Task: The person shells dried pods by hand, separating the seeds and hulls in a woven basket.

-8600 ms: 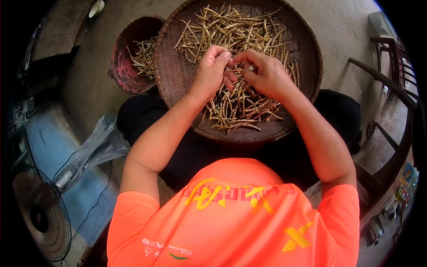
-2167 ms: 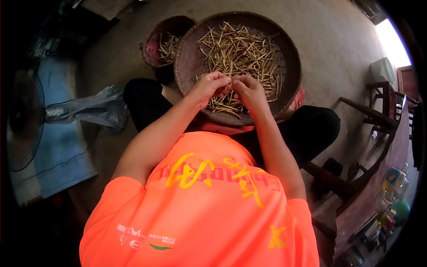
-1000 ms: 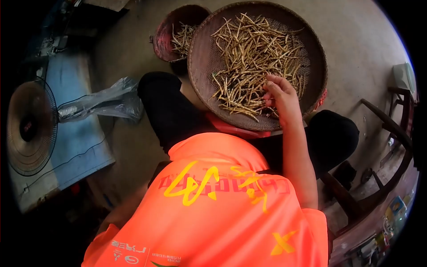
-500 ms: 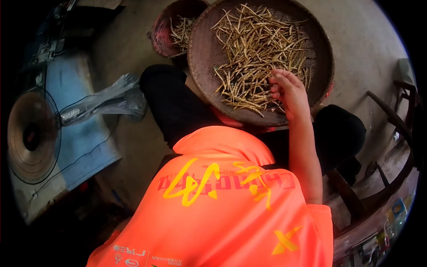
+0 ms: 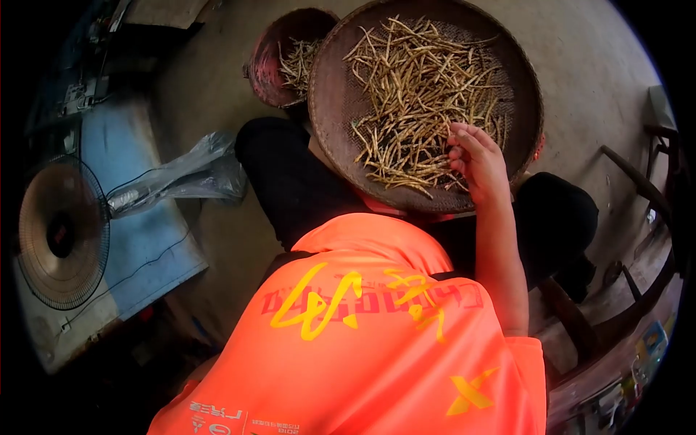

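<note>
My right hand (image 5: 478,161) hovers over the right part of a large round woven tray (image 5: 335,130). Thumb and fingers are drawn together in a pinch. What sits between the fingertips, if anything, is too small to make out. Under and beside the fingers lies a heap of dry, yellow-brown bean pods (image 5: 413,94), spread loosely over the tray. My left hand is out of view.
A reddish basket (image 5: 268,76) with more pods (image 5: 297,65) stands left of the tray. A fan (image 5: 61,232) and a plastic bag (image 5: 206,170) are at the left. Dark wooden chair parts (image 5: 638,181) stand at the right.
The view has shifted slightly, so most things sit a little lower and further right. My right hand stays over the pods, its fingers still pinched.
</note>
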A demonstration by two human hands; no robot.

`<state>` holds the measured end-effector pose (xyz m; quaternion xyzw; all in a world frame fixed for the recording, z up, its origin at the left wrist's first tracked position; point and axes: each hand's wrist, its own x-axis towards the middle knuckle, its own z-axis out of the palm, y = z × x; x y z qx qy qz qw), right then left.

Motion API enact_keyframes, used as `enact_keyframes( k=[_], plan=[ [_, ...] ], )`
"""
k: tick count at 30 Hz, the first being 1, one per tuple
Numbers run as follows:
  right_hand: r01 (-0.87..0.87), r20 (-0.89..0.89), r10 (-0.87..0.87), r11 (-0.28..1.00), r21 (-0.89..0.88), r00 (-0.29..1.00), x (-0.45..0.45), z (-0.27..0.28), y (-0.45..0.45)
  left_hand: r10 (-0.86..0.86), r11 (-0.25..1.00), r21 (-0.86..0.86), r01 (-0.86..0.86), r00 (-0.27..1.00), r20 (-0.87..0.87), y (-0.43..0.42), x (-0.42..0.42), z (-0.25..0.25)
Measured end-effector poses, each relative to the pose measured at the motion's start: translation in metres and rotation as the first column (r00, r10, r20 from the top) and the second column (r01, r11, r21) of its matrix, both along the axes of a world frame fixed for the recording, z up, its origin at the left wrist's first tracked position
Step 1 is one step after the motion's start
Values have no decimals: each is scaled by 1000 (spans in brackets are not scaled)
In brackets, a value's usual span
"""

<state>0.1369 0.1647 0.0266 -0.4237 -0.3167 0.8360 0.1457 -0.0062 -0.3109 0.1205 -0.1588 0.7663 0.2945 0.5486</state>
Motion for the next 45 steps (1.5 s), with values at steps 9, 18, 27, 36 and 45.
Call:
enact_keyframes(
  k=[9,18,27,36,45],
  plan=[
    [78,28,-77,996,-35,997,16,-3,-2,-44,998,34,46,999,-32,10,-14,-2],
    [120,108,-113,991,-54,988,37,-1,-35,-94,993,63,98,993,-66,16,-25,-10],
    [-572,-54,654,695,435,754,66,76,-92,-121,982,127,139,982,-142,26,-29,-24],
    [-637,213,884,115,763,415,18,91,-99,-148,953,226,202,961,-234,39,-30,-29],
    [-644,365,828,-6,765,427,25,109,-101,-157,936,269,229,951,-265,45,-34,-30]
  ],
)
